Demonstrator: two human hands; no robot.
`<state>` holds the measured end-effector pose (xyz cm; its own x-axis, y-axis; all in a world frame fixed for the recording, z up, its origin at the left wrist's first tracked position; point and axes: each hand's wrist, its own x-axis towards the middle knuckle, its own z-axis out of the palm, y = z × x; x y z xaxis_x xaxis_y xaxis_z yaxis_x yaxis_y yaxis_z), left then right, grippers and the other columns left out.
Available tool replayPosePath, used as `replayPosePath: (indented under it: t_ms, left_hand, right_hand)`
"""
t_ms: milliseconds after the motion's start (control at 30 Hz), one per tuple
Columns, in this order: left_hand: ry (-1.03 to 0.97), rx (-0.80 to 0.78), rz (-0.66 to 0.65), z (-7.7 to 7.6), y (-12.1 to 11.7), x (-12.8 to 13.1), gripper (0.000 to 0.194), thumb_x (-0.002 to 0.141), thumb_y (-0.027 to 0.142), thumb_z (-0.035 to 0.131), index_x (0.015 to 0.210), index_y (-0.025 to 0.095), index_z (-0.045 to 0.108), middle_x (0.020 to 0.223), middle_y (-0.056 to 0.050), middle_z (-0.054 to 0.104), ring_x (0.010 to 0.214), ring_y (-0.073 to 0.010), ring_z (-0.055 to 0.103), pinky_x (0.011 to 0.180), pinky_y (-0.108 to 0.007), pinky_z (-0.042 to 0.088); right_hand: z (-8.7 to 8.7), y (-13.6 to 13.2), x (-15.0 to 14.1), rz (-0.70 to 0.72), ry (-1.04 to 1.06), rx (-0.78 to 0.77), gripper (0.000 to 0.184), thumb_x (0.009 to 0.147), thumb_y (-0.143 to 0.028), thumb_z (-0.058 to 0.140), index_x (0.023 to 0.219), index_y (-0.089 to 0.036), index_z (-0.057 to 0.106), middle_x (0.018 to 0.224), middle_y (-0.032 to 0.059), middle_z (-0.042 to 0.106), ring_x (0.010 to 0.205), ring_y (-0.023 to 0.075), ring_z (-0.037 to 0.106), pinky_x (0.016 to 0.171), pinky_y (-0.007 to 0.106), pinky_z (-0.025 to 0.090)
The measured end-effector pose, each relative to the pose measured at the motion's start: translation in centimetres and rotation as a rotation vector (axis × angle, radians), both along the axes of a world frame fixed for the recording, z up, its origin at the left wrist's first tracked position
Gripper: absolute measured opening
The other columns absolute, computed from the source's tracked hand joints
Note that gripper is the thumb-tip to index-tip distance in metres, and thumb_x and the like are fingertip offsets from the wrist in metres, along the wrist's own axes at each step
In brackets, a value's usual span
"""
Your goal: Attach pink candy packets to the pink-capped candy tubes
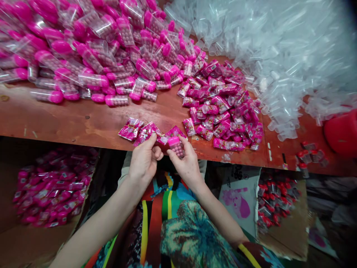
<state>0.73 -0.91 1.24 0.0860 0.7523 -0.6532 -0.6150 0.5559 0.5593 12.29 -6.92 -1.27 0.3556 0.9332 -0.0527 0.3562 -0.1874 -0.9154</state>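
Observation:
My right hand (187, 160) pinches a small clear tube of pink candy beads (176, 147) with a pink cap, just over the table's front edge. Beside it, my left hand (143, 158) has its fingers curled and its thumb pressed on a shiny pink printed wrapper (147, 132). Where that wrapper ends under the fingers is hard to see. Another pink wrapper (130, 128) lies flat to the left, and one more wrapper (175, 131) shows behind the tube.
Capped candy tubes (92, 56) cover the back left of the brown table (69, 123). A pile of pink wrapped packets (223, 108) lies right of centre, with clear empty tubes (279, 56) behind. Below are boxes of pink packets (55, 186) and red-capped tubes (275, 203). A red container (341, 132) stands right.

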Motion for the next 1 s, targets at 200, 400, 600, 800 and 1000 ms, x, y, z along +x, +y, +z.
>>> replayPosePath:
  t_ms: [200,400,600,800,1000]
  left_hand:
    - [0.017,0.052,0.002,-0.4,-0.15,0.19,0.037,0.074,0.027,0.079,0.058,0.018,0.047,0.041,0.008,0.039,0.036,-0.0043,0.036,0.038,-0.018,0.031]
    - [0.039,0.078,-0.001,-0.77,-0.45,0.38,0.036,0.068,0.029,0.083,0.061,0.018,0.05,0.042,0.009,0.04,0.036,-0.0048,0.036,0.038,-0.018,0.031]
    - [0.061,0.092,-0.102,-0.61,-0.73,0.46,0.036,0.075,0.037,0.078,0.061,0.017,0.051,0.041,0.007,0.041,0.036,-0.0036,0.034,0.038,-0.017,0.027]
    - [-0.047,0.087,-0.278,-0.78,-0.55,0.06,0.036,0.07,0.031,0.083,0.062,0.015,0.051,0.043,0.01,0.037,0.034,-0.0003,0.025,0.035,-0.015,0.019]
    - [-0.104,0.069,-0.406,-0.83,-0.36,-0.36,0.036,0.074,0.035,0.079,0.061,0.014,0.053,0.042,0.009,0.036,0.032,0.0004,0.022,0.034,-0.015,0.018]
  right_hand:
    - [0.46,-0.43,0.01,0.088,-0.055,-0.014,0.057,0.081,-0.037,0.07,0.132,-0.018,0.055,0.119,0.0115,0.064,0.107,0.0244,0.063,0.095,0.04,0.053]
    - [0.02,-0.1,0.16,0.021,-0.076,-0.019,0.057,0.081,-0.038,0.069,0.132,-0.018,0.055,0.119,0.0123,0.064,0.106,0.0247,0.064,0.094,0.042,0.053]
    - [0.61,-0.3,-0.32,0.101,-0.124,0.02,0.055,0.083,-0.035,0.067,0.133,-0.016,0.054,0.125,0.0139,0.063,0.115,0.0251,0.062,0.102,0.042,0.049]
    - [0.78,-0.35,-0.09,0.167,-0.042,-0.012,0.058,0.085,-0.032,0.065,0.139,-0.021,0.048,0.126,0.011,0.064,0.111,0.0242,0.064,0.098,0.042,0.051]
    - [0.81,-0.66,0.38,0.201,0.319,-0.048,0.054,0.09,-0.038,0.061,0.14,-0.028,0.044,0.103,0.0043,0.065,0.081,0.0151,0.065,0.074,0.031,0.056]
